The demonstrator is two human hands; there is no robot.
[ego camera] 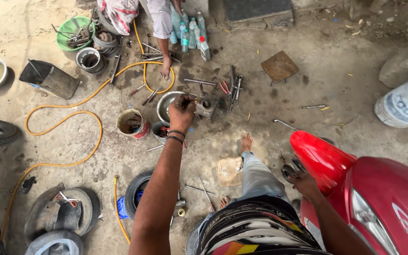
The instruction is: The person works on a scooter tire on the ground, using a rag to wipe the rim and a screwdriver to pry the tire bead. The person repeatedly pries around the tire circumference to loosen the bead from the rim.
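The left hand (182, 112) pinched a small metal part (197, 99) just above the grey metal block (207, 106), not yet set in. Right of the block, the right hand (303, 182) gripped the red scooter (329, 163).

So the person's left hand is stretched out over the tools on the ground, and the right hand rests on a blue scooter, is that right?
Not quite: the scooter is red, not blue. The head view shows the right hand resting on its red front by the fender, while the left hand is stretched out over the tools on the ground, as you said.
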